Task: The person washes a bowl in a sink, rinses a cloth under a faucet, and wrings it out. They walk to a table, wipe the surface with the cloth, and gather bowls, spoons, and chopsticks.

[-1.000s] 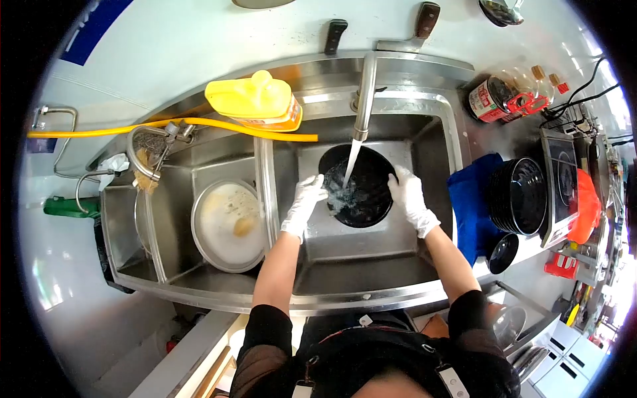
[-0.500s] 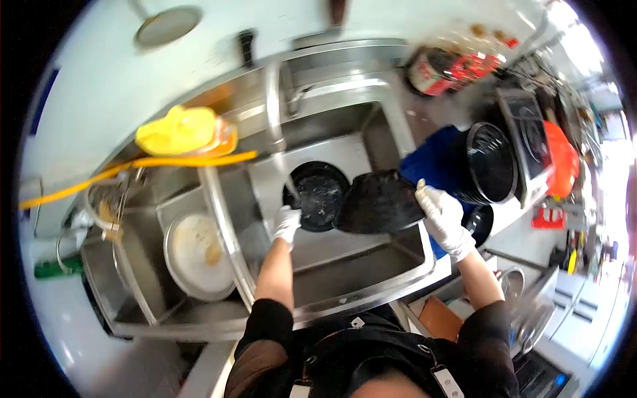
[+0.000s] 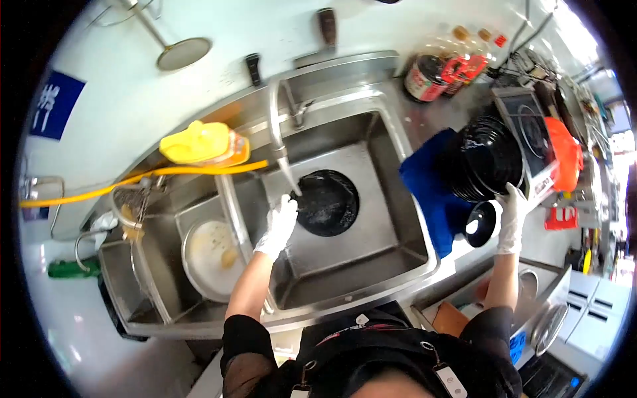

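Note:
A round black bowl (image 3: 328, 203) sits in the large sink basin under the tap, wet inside. My gloved left hand (image 3: 281, 222) is at its left rim, fingers curled against the edge. On the right, several black bowls (image 3: 488, 162) are stacked and tilted on a blue cloth (image 3: 428, 192). My gloved right hand (image 3: 512, 212) has its fingers closed at the near rim of the stack, on the outermost bowl; the fingertips are partly hidden. A smaller black bowl (image 3: 480, 223) lies just left of that hand.
The tap (image 3: 277, 119) reaches over the basin. A yellow hose (image 3: 199, 170) and a yellow jug (image 3: 206, 144) are behind the left basin, which holds a pale round pot (image 3: 211, 265). Sauce bottles (image 3: 434, 76) stand back right, near a glass-topped appliance (image 3: 527, 126).
My right hand has moved right, from over the basin to the stack, with the black bowl it held. My left hand stays by the bowl in the sink.

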Action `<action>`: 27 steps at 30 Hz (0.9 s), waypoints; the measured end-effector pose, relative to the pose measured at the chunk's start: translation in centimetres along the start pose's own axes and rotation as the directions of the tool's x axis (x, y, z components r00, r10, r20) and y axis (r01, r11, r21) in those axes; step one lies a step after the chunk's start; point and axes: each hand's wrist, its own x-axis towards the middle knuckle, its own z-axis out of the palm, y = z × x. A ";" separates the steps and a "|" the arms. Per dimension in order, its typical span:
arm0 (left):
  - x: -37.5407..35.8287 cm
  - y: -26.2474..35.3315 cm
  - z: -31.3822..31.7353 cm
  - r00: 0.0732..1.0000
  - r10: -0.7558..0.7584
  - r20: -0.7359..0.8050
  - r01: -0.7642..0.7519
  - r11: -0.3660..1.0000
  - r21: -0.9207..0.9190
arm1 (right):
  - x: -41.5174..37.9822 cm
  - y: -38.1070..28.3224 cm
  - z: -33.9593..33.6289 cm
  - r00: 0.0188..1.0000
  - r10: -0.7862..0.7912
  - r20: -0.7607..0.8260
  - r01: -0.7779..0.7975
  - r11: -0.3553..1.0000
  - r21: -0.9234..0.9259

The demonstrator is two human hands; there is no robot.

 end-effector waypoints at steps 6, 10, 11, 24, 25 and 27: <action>-1.8 -1.4 -3.7 0.970 -0.068 -0.232 0.016 0.976 -0.219 | 0.8 0.0 -1.9 0.971 -0.231 -0.066 0.205 0.941 -0.269; -1.6 -2.1 -4.1 0.960 -0.117 -0.255 0.060 0.974 -0.219 | -6.2 -3.6 1.3 0.623 -0.767 -0.153 0.600 0.594 -0.536; -1.7 -1.3 -5.3 0.961 0.009 -0.275 -0.027 0.998 -0.059 | -8.5 -4.2 3.1 0.602 -0.798 0.019 0.704 0.520 -0.484; -3.9 -4.1 3.0 0.826 -0.539 -0.167 0.119 0.456 -0.882 | -20.8 8.4 29.5 0.083 -0.368 0.926 0.856 0.503 0.123; -3.6 -2.7 1.9 0.774 -0.632 -0.018 0.242 0.322 -0.915 | -21.3 8.7 30.8 0.168 -0.318 0.933 0.852 0.523 0.025; -2.5 -1.4 1.3 0.690 -0.699 0.188 0.438 0.195 -0.878 | -21.0 9.5 32.8 0.349 -0.125 0.929 0.872 0.406 -0.273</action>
